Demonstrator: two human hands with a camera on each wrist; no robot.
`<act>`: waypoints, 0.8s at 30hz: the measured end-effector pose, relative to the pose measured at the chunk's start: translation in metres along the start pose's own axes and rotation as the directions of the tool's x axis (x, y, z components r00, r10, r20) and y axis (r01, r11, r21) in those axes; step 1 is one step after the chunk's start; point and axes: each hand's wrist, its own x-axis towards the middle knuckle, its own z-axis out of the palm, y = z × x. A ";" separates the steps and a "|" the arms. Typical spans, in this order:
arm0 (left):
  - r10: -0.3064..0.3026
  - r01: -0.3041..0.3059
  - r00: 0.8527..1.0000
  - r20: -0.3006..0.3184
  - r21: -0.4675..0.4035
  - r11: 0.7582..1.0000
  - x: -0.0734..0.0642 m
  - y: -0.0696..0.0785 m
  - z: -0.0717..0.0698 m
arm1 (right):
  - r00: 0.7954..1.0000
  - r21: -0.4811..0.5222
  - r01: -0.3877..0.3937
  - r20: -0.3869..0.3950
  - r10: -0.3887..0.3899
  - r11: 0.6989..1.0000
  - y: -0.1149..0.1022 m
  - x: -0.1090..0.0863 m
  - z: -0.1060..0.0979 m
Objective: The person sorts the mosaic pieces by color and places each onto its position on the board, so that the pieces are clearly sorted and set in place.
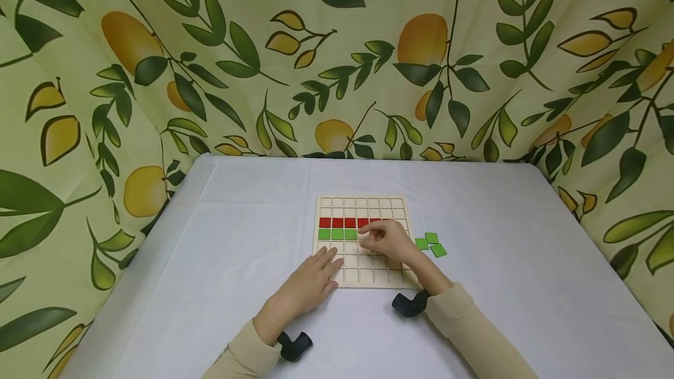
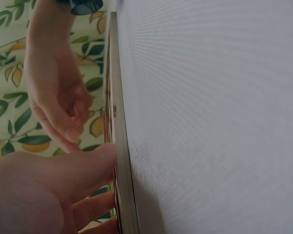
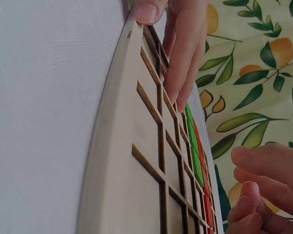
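A pale wooden grid board (image 1: 350, 278) lies on the table. Several red tiles (image 1: 337, 223) form one row across it, with green tiles (image 1: 337, 234) in the row just below. My right hand (image 1: 387, 240) hovers over the board beside the right end of the green row, fingers bent, thumb and index finger apart. No tile shows between its fingertips in the right wrist view (image 3: 271, 190). My left hand (image 1: 310, 279) rests on the board's near left corner, fingers spread and thumb at the front edge. Three loose green tiles (image 1: 438, 250) lie to the board's right.
The table (image 1: 237, 209) wears a white cloth. A leaf-and-fruit patterned curtain (image 1: 337, 75) stands behind it and along both sides. Dark curved camera mounts (image 1: 296, 346) are worn at both wrists.
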 end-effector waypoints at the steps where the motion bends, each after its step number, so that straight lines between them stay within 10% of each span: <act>1: -0.001 0.001 1.000 0.000 0.002 1.000 0.000 0.000 0.000 | 1.000 0.008 -0.001 0.001 0.001 1.000 0.000 -0.001 -0.001; 24: 0.014 -0.014 1.000 -0.018 0.007 1.000 0.000 0.001 0.000 | 0.992 0.075 -0.119 -0.021 0.121 0.990 0.013 -0.030 -0.022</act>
